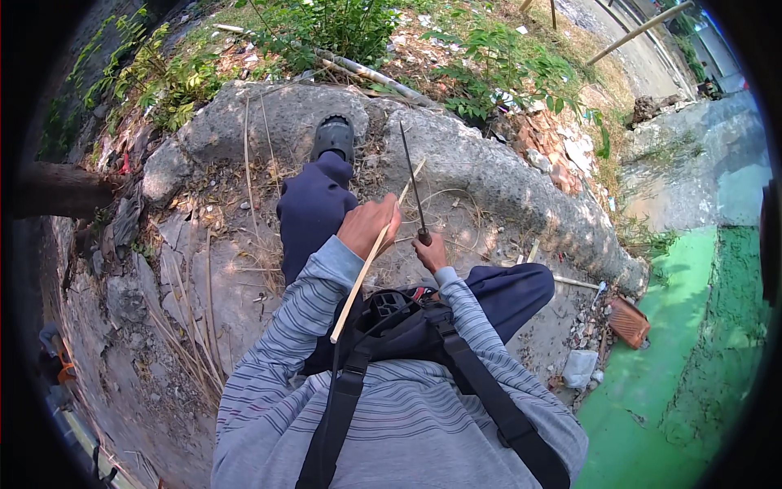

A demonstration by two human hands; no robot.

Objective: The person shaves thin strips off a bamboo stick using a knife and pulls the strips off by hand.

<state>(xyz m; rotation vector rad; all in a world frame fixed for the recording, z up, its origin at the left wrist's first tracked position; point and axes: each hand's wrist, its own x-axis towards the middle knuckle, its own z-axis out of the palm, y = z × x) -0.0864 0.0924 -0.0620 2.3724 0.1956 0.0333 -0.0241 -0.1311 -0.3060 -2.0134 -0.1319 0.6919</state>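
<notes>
while gripping a pale wooden strip [358, 289] in the closed left hand [371, 230], holds a knife [416, 200] by its dark handle [423, 236] in the curled right hand [432, 251]. slants the strip through the left hand, with one end ahead of both hands and the other reaching back over the striped left sleeve [305, 281]. points the thin blade [406, 147] forward from the right hand, crossing close to the strip's far end; cannot tell whether touching there. wears dark blue trousers [314, 208], and on the foot ahead of the left hand a dark clog [333, 137]. has black straps [336, 416] over the chest, behind both hands, and black gear [387, 308] at the waist, just behind and between them. to the left of the left hand, shows several long thin sticks [209, 293] lying loose on the cracked ground [232, 273]; ahead of both hands, shows a rough stone ridge [489, 167] bordering that ground. farther ahead, past the ridge, shows leafy green plants [342, 28] with a pale pole [383, 80] lying beside them. well to the right of the right hand and a little behind, shows an orange-brown block [629, 323] and, nearer to the body, a whitish lump [579, 368], both at the edge of a bright green surface [652, 407]
</notes>
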